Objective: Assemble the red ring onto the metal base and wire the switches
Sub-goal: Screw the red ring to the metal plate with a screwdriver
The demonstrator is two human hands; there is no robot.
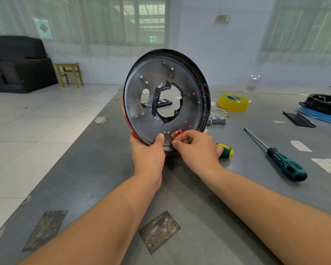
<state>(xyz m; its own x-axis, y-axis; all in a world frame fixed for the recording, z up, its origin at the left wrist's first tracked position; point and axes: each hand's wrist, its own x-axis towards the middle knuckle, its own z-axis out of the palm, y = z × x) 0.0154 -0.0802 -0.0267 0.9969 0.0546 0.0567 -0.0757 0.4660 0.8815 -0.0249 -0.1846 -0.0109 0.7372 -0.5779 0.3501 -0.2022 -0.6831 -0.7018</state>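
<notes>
A round metal base with a large taped centre hole stands on its edge on the grey table, its flat face toward me. The red ring sits behind it and shows only as a red rim at the lower left, through small holes, and as a red tab poking through a slot near the bottom. My left hand grips the base's lower edge, thumb on the face. My right hand pinches the red tab. Grey switches with pale wires lie behind the base.
A green-and-yellow screwdriver lies just behind my right hand. A longer dark-green screwdriver lies to the right. A roll of yellow tape stands further back, black parts on a blue sheet at far right. The table's left edge borders tiled floor.
</notes>
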